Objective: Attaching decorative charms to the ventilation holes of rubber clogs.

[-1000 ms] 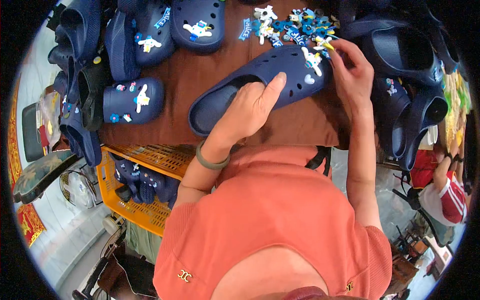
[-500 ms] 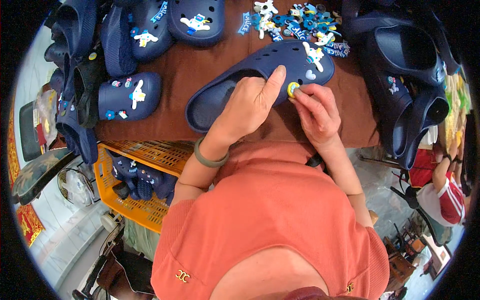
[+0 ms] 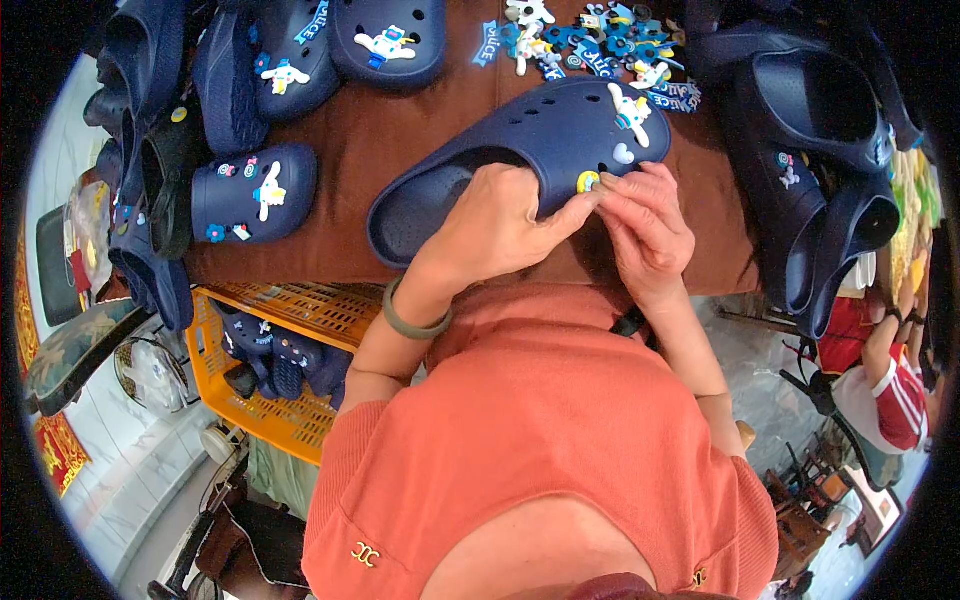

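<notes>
A navy clog [image 3: 565, 130] lies across the table in front of me, its toe toward the right. My left hand [image 3: 497, 222] grips it at the opening, fingers tucked out of sight inside and thumb stretched to a round yellow shoe charm [image 3: 587, 182]. The charm sits against the clog's near side. My right hand [image 3: 652, 232] is closed, with thumb and fingertips pinched at the charm's right edge. A white character charm [image 3: 630, 113] is fixed near the toe, and a pale heart charm [image 3: 623, 154] sits just below it.
Loose charms [image 3: 600, 45] are heaped beyond the clog on the brown cloth [image 3: 330, 235]. A decorated clog [image 3: 255, 190] stands at left; more clogs [image 3: 815, 110] are stacked at right. An orange crate [image 3: 270, 425] with clogs is below left. Another person's arm [image 3: 880, 345] shows far right.
My left thumb has come down from above the clog to the yellow charm, and the left fingers have gone into the opening. My right hand has shifted slightly right, still at the charm.
</notes>
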Demonstrator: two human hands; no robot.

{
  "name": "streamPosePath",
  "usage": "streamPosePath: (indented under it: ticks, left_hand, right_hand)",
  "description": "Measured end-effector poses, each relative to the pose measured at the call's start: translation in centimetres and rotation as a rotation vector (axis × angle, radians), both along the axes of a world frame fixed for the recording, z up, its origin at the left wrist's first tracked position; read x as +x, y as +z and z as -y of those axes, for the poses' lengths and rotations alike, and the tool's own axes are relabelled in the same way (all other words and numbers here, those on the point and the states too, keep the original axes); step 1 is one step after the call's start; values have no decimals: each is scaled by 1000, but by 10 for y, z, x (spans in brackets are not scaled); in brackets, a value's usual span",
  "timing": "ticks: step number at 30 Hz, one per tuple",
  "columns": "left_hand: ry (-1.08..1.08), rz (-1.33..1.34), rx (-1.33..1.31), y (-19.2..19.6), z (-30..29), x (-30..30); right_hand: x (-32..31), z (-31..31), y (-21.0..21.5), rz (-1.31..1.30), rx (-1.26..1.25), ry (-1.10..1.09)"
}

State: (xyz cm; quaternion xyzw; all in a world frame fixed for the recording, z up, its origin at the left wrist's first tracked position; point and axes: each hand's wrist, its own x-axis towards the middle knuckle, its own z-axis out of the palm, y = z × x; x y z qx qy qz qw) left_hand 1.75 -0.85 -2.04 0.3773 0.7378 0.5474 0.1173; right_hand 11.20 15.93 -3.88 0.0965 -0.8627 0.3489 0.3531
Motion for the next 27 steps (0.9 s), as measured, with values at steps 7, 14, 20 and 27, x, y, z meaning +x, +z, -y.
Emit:
streamPosePath:
  ticks: [7, 14, 20, 27]
  left_hand:
    - [-25, 26, -5, 3, 2, 0]
    - [-51, 197, -152, 9, 9, -6]
    - [80, 274, -106, 17, -1, -2]
    - [45, 159, -110, 15, 0, -3]
  right_hand:
    - [-6, -4, 17, 26, 154, 25]
    - [-7, -5, 3, 5, -43, -35]
    - [0, 9, 2, 225, -699, -114]
    - [-14, 16, -5, 54, -284, -156]
